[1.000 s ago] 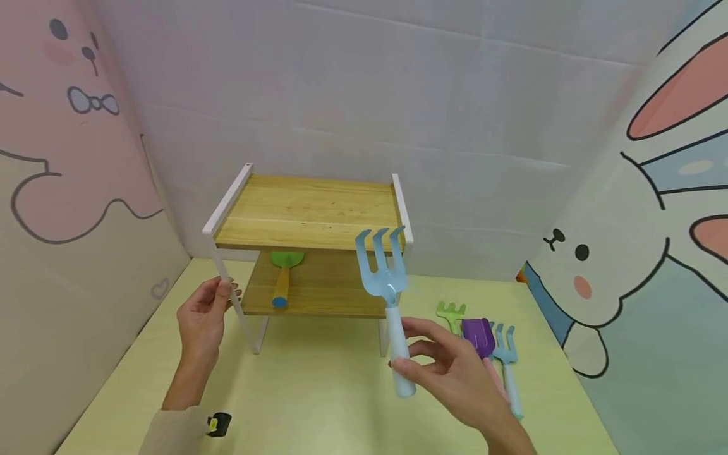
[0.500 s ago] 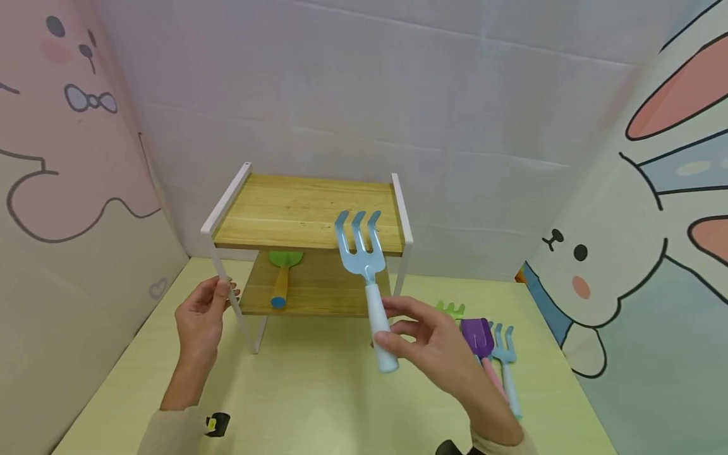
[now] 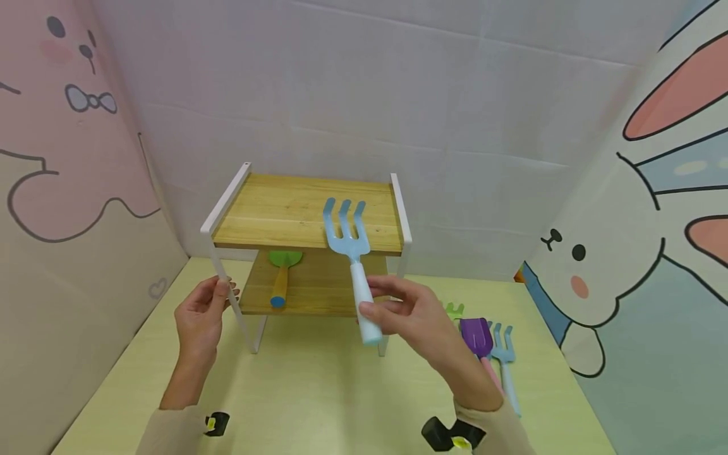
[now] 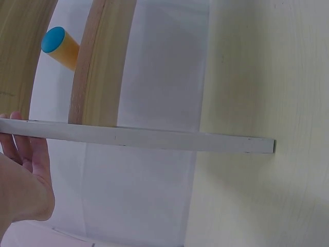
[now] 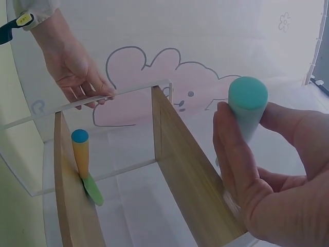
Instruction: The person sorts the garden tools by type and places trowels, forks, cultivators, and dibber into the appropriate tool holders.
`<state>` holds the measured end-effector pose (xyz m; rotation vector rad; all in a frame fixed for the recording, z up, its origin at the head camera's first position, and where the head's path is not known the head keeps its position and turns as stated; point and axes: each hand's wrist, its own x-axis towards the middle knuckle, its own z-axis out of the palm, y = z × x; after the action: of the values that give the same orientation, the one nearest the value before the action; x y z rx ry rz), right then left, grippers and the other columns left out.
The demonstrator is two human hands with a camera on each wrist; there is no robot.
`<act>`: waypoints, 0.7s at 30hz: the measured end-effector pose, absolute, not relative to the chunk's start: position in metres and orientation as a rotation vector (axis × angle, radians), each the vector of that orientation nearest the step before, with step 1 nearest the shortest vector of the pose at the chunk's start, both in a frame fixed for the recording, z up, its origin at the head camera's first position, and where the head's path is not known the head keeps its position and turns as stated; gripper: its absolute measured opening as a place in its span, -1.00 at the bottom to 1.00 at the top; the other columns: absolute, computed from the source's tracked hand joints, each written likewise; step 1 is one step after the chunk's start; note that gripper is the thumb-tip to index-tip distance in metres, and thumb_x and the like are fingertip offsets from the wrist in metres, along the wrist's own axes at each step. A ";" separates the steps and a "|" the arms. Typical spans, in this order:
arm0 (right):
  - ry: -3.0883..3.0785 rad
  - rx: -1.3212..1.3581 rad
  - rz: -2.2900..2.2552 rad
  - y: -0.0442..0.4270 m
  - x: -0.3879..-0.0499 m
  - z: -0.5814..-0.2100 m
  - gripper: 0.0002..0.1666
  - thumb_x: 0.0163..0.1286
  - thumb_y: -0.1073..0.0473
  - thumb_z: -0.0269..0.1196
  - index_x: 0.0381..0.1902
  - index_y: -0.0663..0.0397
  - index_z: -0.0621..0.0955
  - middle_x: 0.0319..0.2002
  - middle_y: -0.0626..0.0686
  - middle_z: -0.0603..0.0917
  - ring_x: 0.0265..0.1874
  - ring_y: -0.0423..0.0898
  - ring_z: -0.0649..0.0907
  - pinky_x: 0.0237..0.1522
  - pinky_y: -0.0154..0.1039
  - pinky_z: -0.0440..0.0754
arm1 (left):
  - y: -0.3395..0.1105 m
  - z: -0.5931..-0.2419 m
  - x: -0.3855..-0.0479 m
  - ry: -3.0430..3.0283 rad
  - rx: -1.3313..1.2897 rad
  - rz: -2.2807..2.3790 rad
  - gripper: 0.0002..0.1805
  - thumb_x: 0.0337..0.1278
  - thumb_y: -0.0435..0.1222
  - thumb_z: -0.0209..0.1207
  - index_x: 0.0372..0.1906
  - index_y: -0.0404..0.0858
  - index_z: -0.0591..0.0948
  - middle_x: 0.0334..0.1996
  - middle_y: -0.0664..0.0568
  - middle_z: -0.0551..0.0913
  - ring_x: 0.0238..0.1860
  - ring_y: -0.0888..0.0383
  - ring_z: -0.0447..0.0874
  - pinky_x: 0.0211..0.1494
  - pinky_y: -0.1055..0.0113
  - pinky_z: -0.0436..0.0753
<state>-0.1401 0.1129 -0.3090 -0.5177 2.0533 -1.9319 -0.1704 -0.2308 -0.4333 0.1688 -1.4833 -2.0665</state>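
Fork (image 3: 356, 270), with prongs (image 3: 344, 218) upward, is in front of the shelf (image 3: 279, 208); our right hand (image 3: 415, 316), partly closed, pinches the handle (image 3: 362, 294). With our left hand (image 3: 199, 319), also partly closed, we hold this shelf's white left leg (image 4: 159, 138).

Rabbit print (image 3: 620, 272) at right; pink bow-tied animal print (image 3: 74, 151) at left; pale wall (image 3: 352, 95) behind yellowish tabletop (image 3: 318, 398).
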 end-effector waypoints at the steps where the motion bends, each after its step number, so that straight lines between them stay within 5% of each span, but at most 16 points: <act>1: 2.054 -0.512 -1.934 0.111 -0.142 -0.308 -0.38 0.42 0.19 0.38 0.37 0.22 0.51 0.14 0.23 0.61 -0.06 -0.02 0.77 -0.13 -0.14 0.80 | -0.231 -0.433 -0.170 -1.485 0.170 -2.065 -0.86 0.40 -0.44 0.22 -0.13 -0.46 0.71 -0.36 0.06 0.78 -0.33 0.24 0.79 -0.09 0.43 0.77; 21: 2.132 -0.485 -1.913 0.088 -0.167 -0.291 -0.44 0.44 0.09 0.38 0.35 -0.01 0.56 0.16 0.16 0.65 -0.02 0.02 0.74 -0.07 -0.07 0.80 | -0.230 -0.431 -0.168 -1.480 0.127 -2.082 -0.86 0.40 -0.45 0.22 -0.12 -0.47 0.71 -0.35 0.04 0.78 -0.33 0.23 0.79 -0.09 0.43 0.77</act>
<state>-0.1669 0.0876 -0.2907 -0.4848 2.1316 -1.9127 -0.1679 -0.2304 -0.4308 0.1274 -1.4805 -2.0824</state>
